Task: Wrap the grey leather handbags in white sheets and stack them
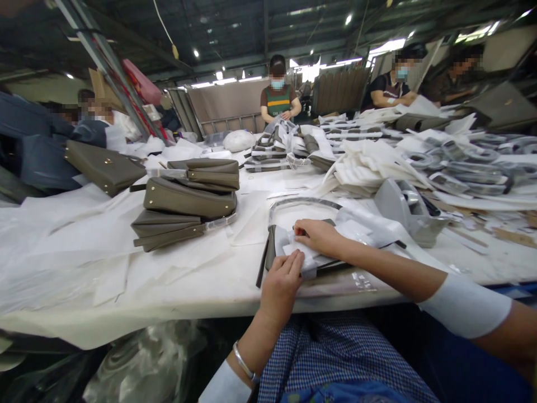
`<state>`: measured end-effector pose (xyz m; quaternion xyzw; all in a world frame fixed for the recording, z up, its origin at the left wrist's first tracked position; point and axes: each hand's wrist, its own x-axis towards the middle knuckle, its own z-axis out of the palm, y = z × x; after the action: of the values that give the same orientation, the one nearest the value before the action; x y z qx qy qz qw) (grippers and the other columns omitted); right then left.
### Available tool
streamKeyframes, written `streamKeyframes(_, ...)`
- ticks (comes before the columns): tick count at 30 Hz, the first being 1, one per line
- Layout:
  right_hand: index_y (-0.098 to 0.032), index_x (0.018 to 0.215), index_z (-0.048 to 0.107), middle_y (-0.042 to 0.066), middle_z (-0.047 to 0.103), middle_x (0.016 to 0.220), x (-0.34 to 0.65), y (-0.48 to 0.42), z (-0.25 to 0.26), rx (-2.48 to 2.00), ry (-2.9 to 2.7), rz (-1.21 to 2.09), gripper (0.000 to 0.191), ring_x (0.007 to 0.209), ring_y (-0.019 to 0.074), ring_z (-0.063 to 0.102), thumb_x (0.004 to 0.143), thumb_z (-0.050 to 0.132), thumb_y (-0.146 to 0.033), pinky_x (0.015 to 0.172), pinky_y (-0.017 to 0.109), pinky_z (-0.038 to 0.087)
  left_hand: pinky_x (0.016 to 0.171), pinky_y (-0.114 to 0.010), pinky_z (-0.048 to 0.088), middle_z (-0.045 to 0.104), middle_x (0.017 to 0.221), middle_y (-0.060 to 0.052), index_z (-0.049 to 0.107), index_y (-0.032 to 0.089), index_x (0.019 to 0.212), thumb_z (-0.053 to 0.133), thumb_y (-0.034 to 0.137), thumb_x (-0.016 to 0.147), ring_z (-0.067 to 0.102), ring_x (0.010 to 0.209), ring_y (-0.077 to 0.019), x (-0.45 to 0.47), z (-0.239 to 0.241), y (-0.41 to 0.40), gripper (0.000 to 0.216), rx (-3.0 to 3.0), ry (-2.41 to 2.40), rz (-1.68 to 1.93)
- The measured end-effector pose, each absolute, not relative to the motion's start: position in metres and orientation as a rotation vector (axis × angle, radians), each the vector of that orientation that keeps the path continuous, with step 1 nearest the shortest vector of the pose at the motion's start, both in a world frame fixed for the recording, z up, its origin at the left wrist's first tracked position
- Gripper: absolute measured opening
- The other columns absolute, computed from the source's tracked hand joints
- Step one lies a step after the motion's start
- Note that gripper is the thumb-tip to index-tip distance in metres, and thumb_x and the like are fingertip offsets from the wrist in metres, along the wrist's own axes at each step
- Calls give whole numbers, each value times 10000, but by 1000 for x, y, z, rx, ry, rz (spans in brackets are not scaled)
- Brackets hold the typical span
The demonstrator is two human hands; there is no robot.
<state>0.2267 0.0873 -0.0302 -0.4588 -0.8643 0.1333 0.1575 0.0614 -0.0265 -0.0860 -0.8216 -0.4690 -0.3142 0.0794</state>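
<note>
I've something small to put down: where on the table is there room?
The widest patch of white tabletop runs between the stacked bags, the handled bag and the front edge, though loose sheets cover parts. A smaller one sits between the grey dispenser and that edge, beside the right forearm. Crowded: beyond the dispenser, with white sheets and wrapped loops piled.

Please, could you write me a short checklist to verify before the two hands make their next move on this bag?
1. Left hand on the bag: ok, fingers rest on its white wrapping.
2. Right hand on the wrapping: ok; firm pinch: cannot tell.
3. Handle away from fingers: ok, it arches beyond both hands.
4. Dark strip tucked in: not ok, it sticks out at left.
5. Stacked bags apart: ok, they lie farther left.
</note>
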Motion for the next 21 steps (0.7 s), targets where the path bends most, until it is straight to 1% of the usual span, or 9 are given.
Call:
streamKeyframes(3, -198, 969, 646, 36, 704, 968, 242, 74, -26, -1232, -2407, 385, 98, 807, 163, 623, 875, 619, -200, 759, 276, 450, 934, -323, 569, 682, 1280, -53, 564, 148, 1334, 699, 12, 783, 614, 1055, -225, 62, -84, -27, 583, -2468, -1437, -923)
streamKeyframes(6, -206, 995, 664, 36, 719, 999, 285, 58, -14, -1139, -2226, 383, 127, 856, 170, 652, 913, 583, -260, 834, 291, 486, 926, -320, 569, 687, 1267, -50, 552, 164, 1349, 698, -27, 758, 615, 1056, -225, 61, -87, -26, 638, -2475, -1451, -948)
streamKeyframes(7, -207, 997, 673, 41, 724, 1004, 305, 53, -9, -1182, -2137, 342, 148, 881, 182, 659, 922, 574, -287, 855, 302, 490, 928, -317, 568, 688, 1262, -49, 547, 171, 1355, 693, -38, 756, 615, 1062, -223, 60, -90, -25, 651, -2472, -1452, -968)
streamKeyframes(9, -210, 1027, 687, 55, 729, 1046, 352, 46, 5, -1416, -1925, 231, 196, 934, 206, 662, 925, 571, -332, 895, 320, 484, 946, -319, 560, 686, 1265, -48, 533, 184, 1375, 677, -49, 761, 613, 1083, -220, 59, -94, -23, 672, -2469, -1450, -1002)
streamKeyframes(12, -183, 1104, 686, 109, 704, 1170, 423, 48, 25, -1803, -1593, 170, 251, 1025, 243, 638, 920, 579, -318, 953, 339, 446, 973, -334, 549, 667, 1301, -52, 496, 199, 1417, 651, -37, 788, 608, 1118, -223, 58, -98, -23, 690, -2487, -1430, -1005)
streamKeyframes(13, -172, 1093, 692, 123, 703, 1176, 442, 51, 29, -1889, -1519, 205, 243, 1046, 256, 628, 913, 591, -301, 952, 345, 442, 975, -336, 549, 663, 1308, -53, 490, 203, 1424, 645, -33, 794, 607, 1125, -225, 58, -98, -23, 690, -2486, -1431, -1002)
streamKeyframes(15, -140, 1009, 710, 148, 730, 1093, 471, 60, 34, -1993, -1419, 341, 209, 1009, 260, 639, 918, 595, -288, 891, 342, 465, 975, -333, 548, 660, 1313, -50, 494, 207, 1423, 637, -31, 799, 605, 1136, -226, 58, -98, -24, 683, -2478, -1436, -995)
streamKeyframes(19, -80, 801, 691, 182, 748, 860, 492, 81, 32, -2030, -1281, 694, 294, 793, 197, 688, 965, 555, -283, 697, 274, 500, 975, -312, 544, 671, 1293, -51, 521, 193, 1399, 636, -35, 799, 611, 1127, -215, 60, -97, -25, 653, -2449, -1450, -1001)
streamKeyframes(21, -70, 775, 671, 163, 739, 813, 493, 90, 31, -1981, -1239, 787, 282, 737, 171, 688, 964, 573, -254, 668, 263, 512, 976, -314, 544, 671, 1292, -56, 518, 197, 1402, 629, -19, 812, 614, 1128, -216, 59, -97, -25, 639, -2451, -1446, -1008)
